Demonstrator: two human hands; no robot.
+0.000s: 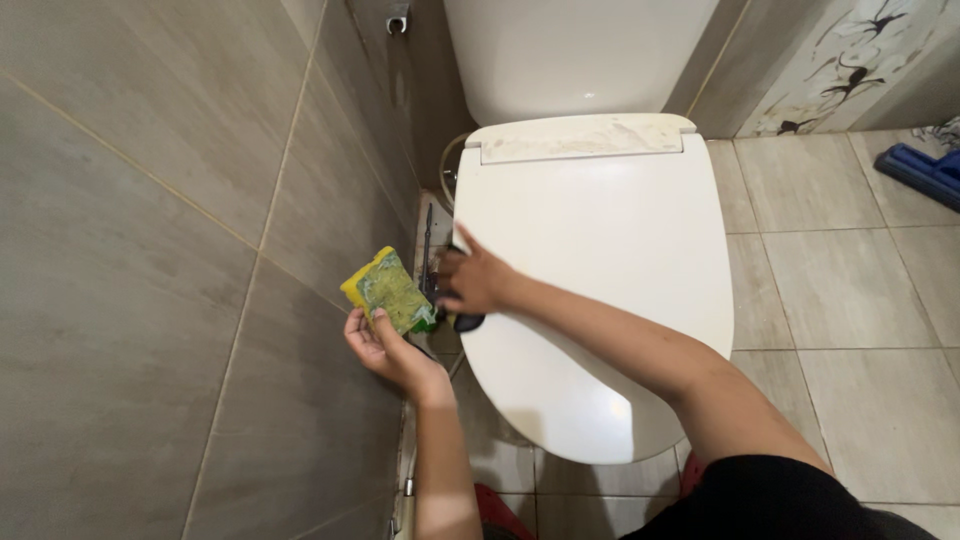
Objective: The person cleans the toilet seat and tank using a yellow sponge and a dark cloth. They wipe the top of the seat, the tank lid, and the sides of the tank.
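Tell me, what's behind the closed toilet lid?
Behind the lid stands the white cistern against the tiled wall. The right hand reaches down the lid's side, the left hand holds a yellow-green sponge. The bowl underneath is covered.

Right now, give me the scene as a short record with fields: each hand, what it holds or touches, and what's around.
left hand: holds a yellow-and-green sponge up near the grey tiled wall
right hand: at the left edge of the closed toilet lid, gripping a dark object; unclear what it is
cistern: white, behind the lid
floor: beige tiles, blue object at far right
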